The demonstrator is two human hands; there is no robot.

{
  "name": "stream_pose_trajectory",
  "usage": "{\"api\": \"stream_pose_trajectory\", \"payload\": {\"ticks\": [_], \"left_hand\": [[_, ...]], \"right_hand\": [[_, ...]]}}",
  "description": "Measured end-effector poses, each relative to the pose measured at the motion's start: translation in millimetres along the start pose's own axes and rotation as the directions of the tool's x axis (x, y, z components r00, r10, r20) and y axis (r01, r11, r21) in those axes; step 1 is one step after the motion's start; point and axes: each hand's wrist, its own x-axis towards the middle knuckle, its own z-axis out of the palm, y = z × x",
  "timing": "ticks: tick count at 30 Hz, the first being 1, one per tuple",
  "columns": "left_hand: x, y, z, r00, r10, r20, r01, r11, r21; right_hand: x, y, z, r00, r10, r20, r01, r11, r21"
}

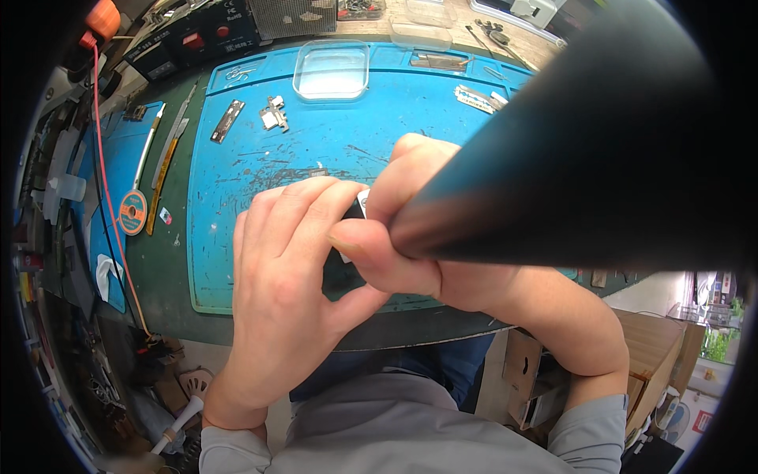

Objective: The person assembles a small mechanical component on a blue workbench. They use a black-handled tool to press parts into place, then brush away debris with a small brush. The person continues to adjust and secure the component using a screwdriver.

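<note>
My left hand (284,245) curls, back upward, around a small dark piece with a white edge (363,202), which my fingers mostly hide. Its kind cannot be made out. Close against it, my right hand (410,217) has thumb and forefinger bent round the narrow end of a large, blurred black tapered tool (568,158). That tool widens toward the upper right and covers part of the right hand. Both hands are over the near part of the blue work mat (268,158). Just beyond the left fingers lies a tiny grey part (317,172).
A clear plastic tray (332,71), small circuit parts (274,115) and a razor blade (474,98) lie on the mat. To the left are a yellow-handled knife (162,178) and an orange-labelled spool (133,212). A black control box (193,39) stands behind; a red cable (103,158) hangs left.
</note>
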Motion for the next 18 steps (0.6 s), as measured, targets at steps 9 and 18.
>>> {"api": "stream_pose_trajectory", "payload": {"ticks": [9, 18], "left_hand": [[1.3, -0.2, -0.9, 1.0, 0.013, -0.005, -0.013, 1.0, 0.003], [0.7, -2.5, -0.9, 0.993, 0.1, -0.067, -0.096, 0.994, 0.055]], "right_hand": [[-2.7, 7.8, 6.9, 0.989, -0.112, -0.099, 0.116, 0.993, 0.033], [0.1, 5.7, 8.9, 0.98, -0.159, -0.118, 0.146, 0.983, -0.108]]}}
